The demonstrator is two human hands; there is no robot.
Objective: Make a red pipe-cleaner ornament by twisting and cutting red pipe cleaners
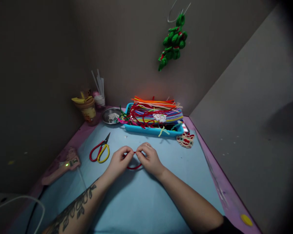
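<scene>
My left hand and my right hand meet at the middle of a light blue mat. Both are pinched on a red pipe cleaner bent into a loop; its lower curve shows between the hands. Red-and-yellow scissors lie just left of my left hand. Behind the hands stands a blue tray heaped with coloured pipe cleaners.
A pink glue gun with a green light lies at the left edge. A metal dish, a cup and white sticks stand at the back left. A small craft piece lies right of the tray. A green pipe-cleaner figure hangs on the wall.
</scene>
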